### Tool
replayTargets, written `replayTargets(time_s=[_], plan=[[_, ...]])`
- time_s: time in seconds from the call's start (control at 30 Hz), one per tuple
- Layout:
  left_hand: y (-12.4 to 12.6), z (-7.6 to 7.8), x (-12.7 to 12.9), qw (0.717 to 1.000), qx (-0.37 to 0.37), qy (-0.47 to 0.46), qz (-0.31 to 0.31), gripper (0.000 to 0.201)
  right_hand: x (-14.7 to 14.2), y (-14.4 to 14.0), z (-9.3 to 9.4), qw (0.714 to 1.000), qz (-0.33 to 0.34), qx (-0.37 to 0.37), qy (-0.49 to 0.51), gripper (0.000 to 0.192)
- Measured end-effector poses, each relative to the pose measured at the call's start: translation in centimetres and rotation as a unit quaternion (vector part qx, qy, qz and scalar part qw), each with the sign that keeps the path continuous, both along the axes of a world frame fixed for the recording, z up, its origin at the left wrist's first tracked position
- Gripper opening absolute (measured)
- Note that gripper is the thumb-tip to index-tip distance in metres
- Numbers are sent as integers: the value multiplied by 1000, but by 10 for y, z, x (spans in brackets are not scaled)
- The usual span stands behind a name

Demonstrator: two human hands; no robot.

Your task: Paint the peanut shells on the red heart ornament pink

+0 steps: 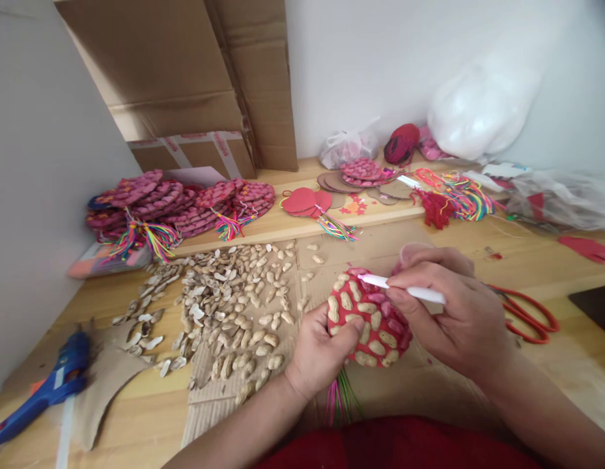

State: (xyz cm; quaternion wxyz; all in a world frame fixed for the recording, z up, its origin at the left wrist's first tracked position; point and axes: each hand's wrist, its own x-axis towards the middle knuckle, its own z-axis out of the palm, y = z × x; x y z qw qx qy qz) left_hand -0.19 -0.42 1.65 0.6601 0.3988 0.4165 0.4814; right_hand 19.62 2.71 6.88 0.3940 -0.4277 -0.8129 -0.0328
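Note:
My left hand (pixel 322 355) grips the edge of a red round disc (pixel 359 326) covered with glued-on peanut shells, thumb lying over its front. Along the disc's top and right side the shells are coloured pink; the others keep their plain tan. Green and pink strings (pixel 342 397) hang below it. In my right hand (pixel 451 312) is a white marker pen (pixel 414 290), pinched between thumb and fingers, its pink tip at a shell near the disc's upper edge. A pinkish round thing (pixel 413 254), partly hidden, shows behind the right hand.
Loose peanut shells (pixel 238 306) spread over cardboard at left, beside a blue glue gun (pixel 62 378). Orange-handled scissors (pixel 529 319) lie right. On the back ledge are pink shell-covered discs (pixel 155 198), red discs (pixel 305 203), coloured tassels (pixel 465 198), a yarn ball (pixel 401 143) and plastic bags (pixel 482 104).

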Motion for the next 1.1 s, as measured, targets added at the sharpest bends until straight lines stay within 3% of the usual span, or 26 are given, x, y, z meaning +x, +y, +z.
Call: replayTargets(time_s=[0.33,0.6,0.8,0.93,1.1], plan=[[0,-4,-1,1000,2,-7,-11,30,-3,-1,1,997,-18,-30,74,12],[0,-3,-2,1000,2,10,6,29,-4,1,-4,997,-56,6,60,13],[0,-2,-2,1000,-2,13,5,30,-4,3,-5,997,-28,-17,65,11],[1,0,-2,1000,-12,-3,10,32,2,5,-1,992,-85,13,96,11],[1,3,-1,1000,-20,-18,16,33,30,16,8,958,-264,39,104,13]])
